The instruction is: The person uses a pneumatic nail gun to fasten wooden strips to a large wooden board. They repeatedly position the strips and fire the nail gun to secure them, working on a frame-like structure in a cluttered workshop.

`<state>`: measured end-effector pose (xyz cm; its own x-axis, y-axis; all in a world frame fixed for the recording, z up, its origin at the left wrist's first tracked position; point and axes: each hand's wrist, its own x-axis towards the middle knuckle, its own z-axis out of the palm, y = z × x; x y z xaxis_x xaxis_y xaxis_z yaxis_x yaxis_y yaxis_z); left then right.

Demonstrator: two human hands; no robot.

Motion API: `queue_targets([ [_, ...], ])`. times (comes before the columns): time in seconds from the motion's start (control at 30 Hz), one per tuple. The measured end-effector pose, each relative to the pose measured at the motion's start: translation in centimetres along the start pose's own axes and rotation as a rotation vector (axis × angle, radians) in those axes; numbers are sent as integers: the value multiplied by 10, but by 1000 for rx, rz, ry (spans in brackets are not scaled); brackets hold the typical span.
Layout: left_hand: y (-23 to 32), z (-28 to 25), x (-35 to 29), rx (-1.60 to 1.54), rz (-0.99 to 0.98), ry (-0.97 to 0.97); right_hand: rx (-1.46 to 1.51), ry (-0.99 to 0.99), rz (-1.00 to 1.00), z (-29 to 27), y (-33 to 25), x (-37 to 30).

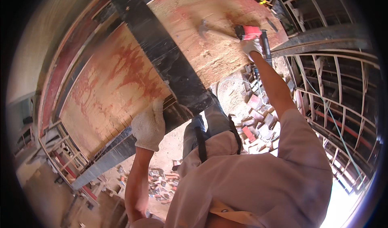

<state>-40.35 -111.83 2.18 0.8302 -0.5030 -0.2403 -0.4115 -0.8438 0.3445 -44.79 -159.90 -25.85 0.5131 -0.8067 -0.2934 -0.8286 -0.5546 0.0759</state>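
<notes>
My right hand (252, 49), in a pale work glove, is closed around the handle of a red and black nail gun (251, 32) at the far right of the panel. Left of the nail gun, a claw hammer (218, 32) lies on the wood, its head pointing left. A long black board (157, 42) lies slantwise across the reddish-stained wooden panel (109, 90). My gloved left hand (148, 126) is at the panel's near edge, against the left side of the black board's near end. One finger points forward; the others are partly hidden and seem curled on the board.
Wood offcuts (258, 123) litter the ground right of my legs, with more scraps (161, 181) below my left arm. Stacked timber frames (339, 86) stand at right. A pale hose (230, 80) curves below the panel. A small yellow object (263, 1) lies at the far right.
</notes>
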Motion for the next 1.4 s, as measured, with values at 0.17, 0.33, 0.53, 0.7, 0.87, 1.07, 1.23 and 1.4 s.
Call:
queue_targets([
  [0.17,5,-2,-1,-49,-48,11,181,-69,107,75,41,42],
  [0.33,1,-10,3,-91,-66,-70,557,-19,130,90,85,72],
  [0.53,1,-4,-7,-31,-49,-4,1177,-576,97,-92,51,-94],
  [0.7,-1,-7,2,9,-108,-120,1412,-816,115,-250,52,-261],
  [0.87,-8,4,1,9,-39,-45,1159,-868,-97,-328,19,-331],
  [1.07,-11,6,-3,-11,6,-25,1052,-992,-800,-312,31,-348],
  [1.23,-13,11,-7,-19,8,114,914,-897,-532,-334,-21,-374],
  [1.4,-16,9,-7,-40,11,92,907,-1015,-506,-328,0,-366],
])
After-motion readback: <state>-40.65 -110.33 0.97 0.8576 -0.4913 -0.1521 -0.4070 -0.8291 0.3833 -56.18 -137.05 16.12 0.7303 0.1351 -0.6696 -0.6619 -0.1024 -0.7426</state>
